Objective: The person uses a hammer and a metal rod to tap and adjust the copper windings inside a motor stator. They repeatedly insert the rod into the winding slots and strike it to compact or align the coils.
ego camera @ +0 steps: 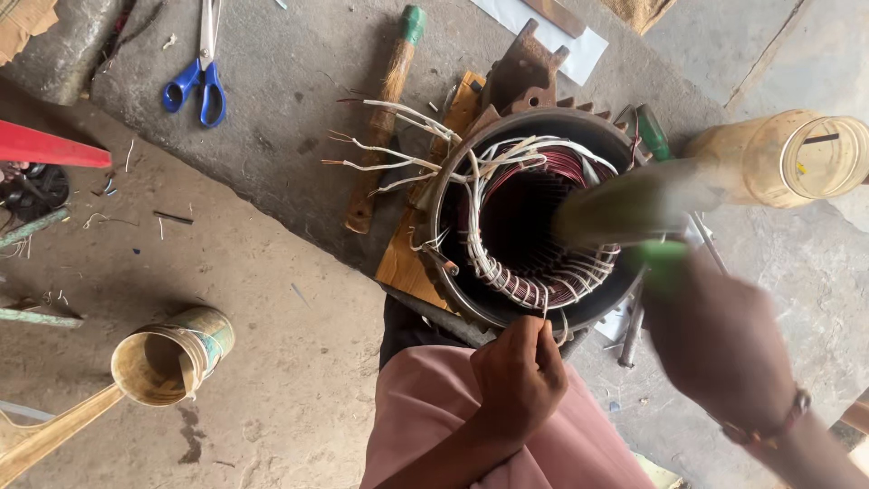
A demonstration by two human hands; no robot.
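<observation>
A round motor stator (pixel 471 136) with red-brown copper windings laced with white cord stands on end on the concrete floor, with several white leads sticking out at its upper left. My left hand (pixel 518 376) rests at the stator's near rim, fingers curled; whether it pinches a cord I cannot tell. My right hand (pixel 724 349) is blurred and grips a green-handled tool (pixel 625 210), perhaps a brush, whose blurred head lies across the stator's right side.
Blue-handled scissors (pixel 201 77) lie at the far left. A wooden hammer-like tool with a green tip (pixel 387 109) lies beside the stator. An open tin can (pixel 170 358) sits at the near left. A yellowish plastic jar (pixel 787 158) lies at the right.
</observation>
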